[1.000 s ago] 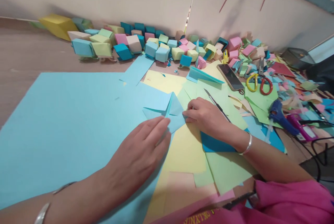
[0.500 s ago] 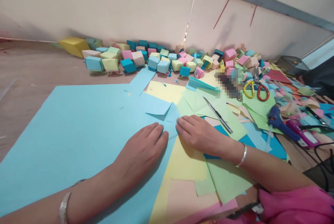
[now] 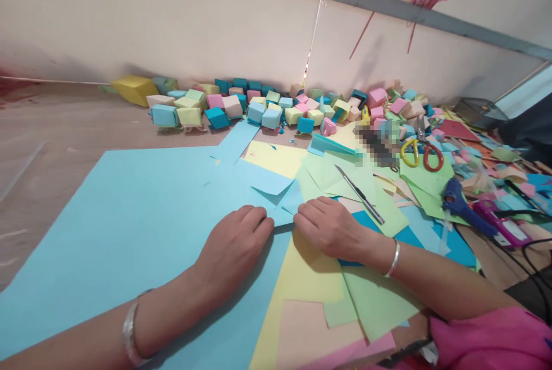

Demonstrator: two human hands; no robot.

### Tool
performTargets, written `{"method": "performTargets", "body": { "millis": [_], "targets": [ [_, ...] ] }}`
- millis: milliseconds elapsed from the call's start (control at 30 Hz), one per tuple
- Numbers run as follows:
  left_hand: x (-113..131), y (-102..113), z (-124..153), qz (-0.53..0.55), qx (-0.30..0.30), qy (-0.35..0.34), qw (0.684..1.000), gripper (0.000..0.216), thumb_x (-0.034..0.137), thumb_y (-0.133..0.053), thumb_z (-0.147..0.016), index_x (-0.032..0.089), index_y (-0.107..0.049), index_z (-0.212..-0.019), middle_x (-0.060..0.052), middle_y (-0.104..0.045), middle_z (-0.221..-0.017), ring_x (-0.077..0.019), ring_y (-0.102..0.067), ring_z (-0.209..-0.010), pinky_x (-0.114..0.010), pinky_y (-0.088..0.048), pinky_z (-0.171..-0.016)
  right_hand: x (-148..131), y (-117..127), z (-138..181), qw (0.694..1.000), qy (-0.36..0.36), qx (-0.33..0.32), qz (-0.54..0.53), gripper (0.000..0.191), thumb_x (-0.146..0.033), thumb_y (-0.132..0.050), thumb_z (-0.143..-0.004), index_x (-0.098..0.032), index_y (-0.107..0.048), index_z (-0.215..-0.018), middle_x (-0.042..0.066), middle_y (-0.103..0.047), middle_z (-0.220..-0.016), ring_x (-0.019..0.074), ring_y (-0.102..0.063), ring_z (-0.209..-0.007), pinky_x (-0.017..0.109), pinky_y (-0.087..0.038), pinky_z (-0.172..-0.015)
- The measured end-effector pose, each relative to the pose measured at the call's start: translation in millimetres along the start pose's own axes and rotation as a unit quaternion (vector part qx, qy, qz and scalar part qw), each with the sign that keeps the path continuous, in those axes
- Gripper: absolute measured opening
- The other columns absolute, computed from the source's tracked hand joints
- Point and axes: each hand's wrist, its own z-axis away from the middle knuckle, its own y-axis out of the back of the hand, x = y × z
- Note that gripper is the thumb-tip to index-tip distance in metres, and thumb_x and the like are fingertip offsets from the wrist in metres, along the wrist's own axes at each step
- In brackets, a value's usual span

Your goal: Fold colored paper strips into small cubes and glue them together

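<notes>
Light-blue folded paper (image 3: 275, 183), smooth, pointed flaps; my left hand (image 3: 235, 246) and right hand (image 3: 331, 227), curled narrow, hold its edge

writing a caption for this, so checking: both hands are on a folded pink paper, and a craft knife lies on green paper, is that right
Not quite: in the head view, the folded paper is light blue, not pink. The left hand and right hand are on it, and the craft knife lies on green paper.
</notes>
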Motion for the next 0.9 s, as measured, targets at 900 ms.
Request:
{"method": "performTargets", "body": {
  "millis": [900],
  "targets": [
    [-16.4, -1.8, -16.6, 0.227, -0.078, 0.145, 0.96, 0.031, 0.033, -0.044, -0.094, 0.019, -0.061, -0.117, -0.006, -0.064, -0.098, -0.0221, -0.061, -0.088, -0.033, -0.045, -0.072, 5.1, -23.4, 0.2, 0.913, -0.238, 0.052, -0.326, 0.023, -0.031, -0.05, -0.095, -0.018, -0.06, -0.078, 0.001, -0.062, -0.069, 0.012, -0.053, -0.062, 0.023, -0.038, -0.06]
  ]
}}
